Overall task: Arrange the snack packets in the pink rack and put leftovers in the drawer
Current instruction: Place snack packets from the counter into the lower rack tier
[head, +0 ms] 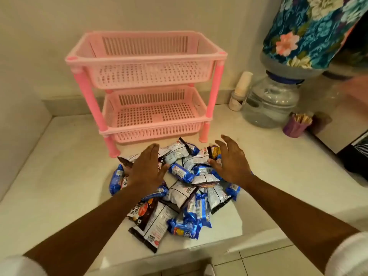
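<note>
While both tiers of the pink rack (146,56) stand empty at the back of the counter (59,176), I hold my left hand (146,169) and right hand (231,161) spread, gripping nothing, over the packets (179,194) heaped directly beneath. The rack lies straight ahead, beyond both hands equally.

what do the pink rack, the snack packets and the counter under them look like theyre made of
The pink two-tier rack looks like moulded plastic, matt: slotted walls, perforated floors, tubular push-fit legs. The blue and white-and-brown snack packets look like glossy plastic film or foil, judging by their crinkles and bright glints. The pale countertop looks like polished stone or tile with a soft sheen; which one cannot be told.
</note>
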A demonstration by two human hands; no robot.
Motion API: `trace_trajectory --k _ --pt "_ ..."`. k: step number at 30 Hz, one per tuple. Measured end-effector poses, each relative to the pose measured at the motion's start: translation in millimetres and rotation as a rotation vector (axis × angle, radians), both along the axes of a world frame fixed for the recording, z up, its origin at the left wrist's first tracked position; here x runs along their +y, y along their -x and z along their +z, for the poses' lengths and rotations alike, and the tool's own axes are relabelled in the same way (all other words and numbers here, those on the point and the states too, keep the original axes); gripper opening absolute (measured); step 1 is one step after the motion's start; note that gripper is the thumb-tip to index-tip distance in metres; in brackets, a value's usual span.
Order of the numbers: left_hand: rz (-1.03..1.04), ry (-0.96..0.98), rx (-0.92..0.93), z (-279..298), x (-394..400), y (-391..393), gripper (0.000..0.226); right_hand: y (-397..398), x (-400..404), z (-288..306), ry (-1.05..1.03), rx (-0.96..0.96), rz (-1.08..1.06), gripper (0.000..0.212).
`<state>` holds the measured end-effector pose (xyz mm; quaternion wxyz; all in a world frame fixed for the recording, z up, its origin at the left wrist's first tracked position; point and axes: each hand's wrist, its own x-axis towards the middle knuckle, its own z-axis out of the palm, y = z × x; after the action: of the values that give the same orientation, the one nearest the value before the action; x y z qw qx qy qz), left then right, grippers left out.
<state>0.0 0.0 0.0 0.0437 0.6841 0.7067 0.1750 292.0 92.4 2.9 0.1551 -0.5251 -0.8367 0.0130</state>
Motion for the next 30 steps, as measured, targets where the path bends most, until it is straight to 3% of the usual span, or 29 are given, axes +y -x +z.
trace_trajectory --k 5,9,13,19,24,30 --pt "-0.013 0.055 -0.084 -13 15 -35 0.054 -21 -3 -27 0.117 0.035 -0.092 0.071" --pt "-0.085 0.14 -0.161 -20 37 -60 0.05 -32 3 -44 0.135 0.074 -0.078 0.066" --pt "-0.031 0.238 -0.241 -24 58 -86 0.044 -39 5 -57 0.18 0.123 -0.019 0.067" --pt "-0.021 0.262 -0.086 -30 80 -111 0.043 -45 17 -68 0.224 0.208 0.031 0.069" --pt "0.028 0.224 -0.008 -33 92 -119 0.039 -49 24 -75 0.234 0.198 0.119 0.09" --pt "0.061 0.19 0.045 -32 95 -124 0.031 -49 31 -76 0.271 0.248 0.106 0.089"
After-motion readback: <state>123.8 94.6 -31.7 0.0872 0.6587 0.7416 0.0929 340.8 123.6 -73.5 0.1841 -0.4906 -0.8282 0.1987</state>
